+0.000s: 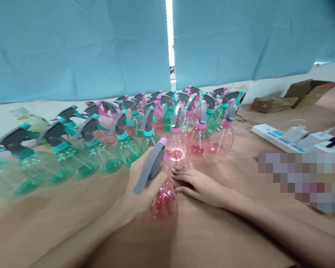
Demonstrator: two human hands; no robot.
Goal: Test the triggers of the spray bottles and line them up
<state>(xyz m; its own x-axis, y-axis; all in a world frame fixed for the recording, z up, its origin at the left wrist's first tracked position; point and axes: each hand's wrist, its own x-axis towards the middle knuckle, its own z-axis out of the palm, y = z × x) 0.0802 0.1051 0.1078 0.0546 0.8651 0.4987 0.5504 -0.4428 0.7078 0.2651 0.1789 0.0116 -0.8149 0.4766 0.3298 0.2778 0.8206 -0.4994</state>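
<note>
My left hand (139, 186) is wrapped round a pink clear spray bottle (163, 203) that has a grey trigger head and a pink nozzle, held tilted over the brown table (212, 238). My right hand (199, 184) lies flat on the table just right of that bottle, fingers stretched toward it and holding nothing. Right behind the hands stand several more spray bottles: pink ones (199, 143) in the middle and green ones (127, 149) to the left.
The bottle group spreads from the far left edge to the table's middle. A white power strip (270, 134) with plugged adapters lies at the right. Cardboard boxes (273, 103) sit at the back right. A blue curtain (80, 44) hangs behind. A blurred patch covers part of the right side.
</note>
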